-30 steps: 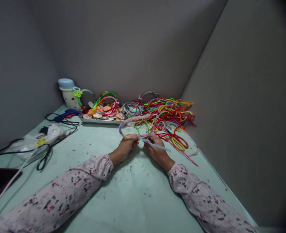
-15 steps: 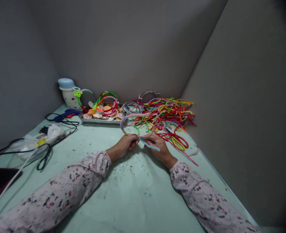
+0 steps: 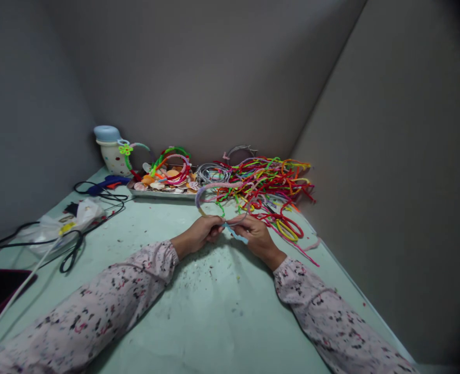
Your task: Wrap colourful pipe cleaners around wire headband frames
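Over the middle of the table, my left hand [image 3: 205, 228] is closed on one side of a headband [image 3: 217, 185] wrapped in pink and purple pipe cleaner. My right hand [image 3: 253, 232] pinches the bare grey part of the same band, close to the left fingertips. A light blue pipe cleaner [image 3: 238, 237] hangs between the two hands, partly hidden by the right fingers. Which fingers grip the blue strand and which only touch it is hard to make out.
Behind my hands a metal tray [image 3: 163, 195] holds shells and wrapped headbands. A heap of coloured pipe cleaners [image 3: 272, 176] lies at the back right, beside grey wire hoops [image 3: 213, 174]. At left are a bottle [image 3: 113, 150], a blue glue gun [image 3: 107, 183], cables and a plastic bag [image 3: 50, 231].
The free end of the light blue pipe cleaner has drawn in from the right and now sits lower, under my right fingers. The headband has shifted very slightly right; my left hand stays put.
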{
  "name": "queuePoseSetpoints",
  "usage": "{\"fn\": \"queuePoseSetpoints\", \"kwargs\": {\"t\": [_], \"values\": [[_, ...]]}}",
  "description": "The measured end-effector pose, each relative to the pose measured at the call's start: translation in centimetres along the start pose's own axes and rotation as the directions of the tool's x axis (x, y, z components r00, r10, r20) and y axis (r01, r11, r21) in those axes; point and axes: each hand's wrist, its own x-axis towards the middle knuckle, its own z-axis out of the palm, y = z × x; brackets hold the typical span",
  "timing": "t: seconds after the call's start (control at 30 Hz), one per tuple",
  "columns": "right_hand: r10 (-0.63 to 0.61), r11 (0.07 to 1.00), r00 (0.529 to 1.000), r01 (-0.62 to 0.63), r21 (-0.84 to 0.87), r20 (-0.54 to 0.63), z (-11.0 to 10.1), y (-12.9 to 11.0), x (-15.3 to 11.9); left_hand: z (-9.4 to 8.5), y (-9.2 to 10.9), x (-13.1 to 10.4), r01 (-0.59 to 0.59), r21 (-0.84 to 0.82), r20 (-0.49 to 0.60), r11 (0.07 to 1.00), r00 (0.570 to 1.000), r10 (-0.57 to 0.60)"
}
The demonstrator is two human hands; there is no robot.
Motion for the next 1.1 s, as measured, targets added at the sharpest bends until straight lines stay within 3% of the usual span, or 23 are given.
{"fn": "queuePoseSetpoints", "kwargs": {"t": [0.47, 0.8, 1.1], "values": [[0.028, 0.999, 1.0, -0.028, 0.023, -0.01, 0.01, 0.32, -0.09, -0.09, -0.03, -0.05, -0.01, 0.005, 0.06, 1.0, 0.998, 0.01], [-0.003, 1.0, 1.0, 0.003, 0.014, -0.021, -0.04, 0.4, -0.04, -0.52, -0.24, 0.07, -0.009, -0.009, 0.123, 1.0, 0.992, 0.01], [-0.071, 0.997, 0.997, 0.07, -0.02, -0.019, -0.05, 0.67, -0.08, -0.79, -0.65, 0.47, -0.024, -0.017, 0.112, 1.0, 0.993, 0.026]]}}
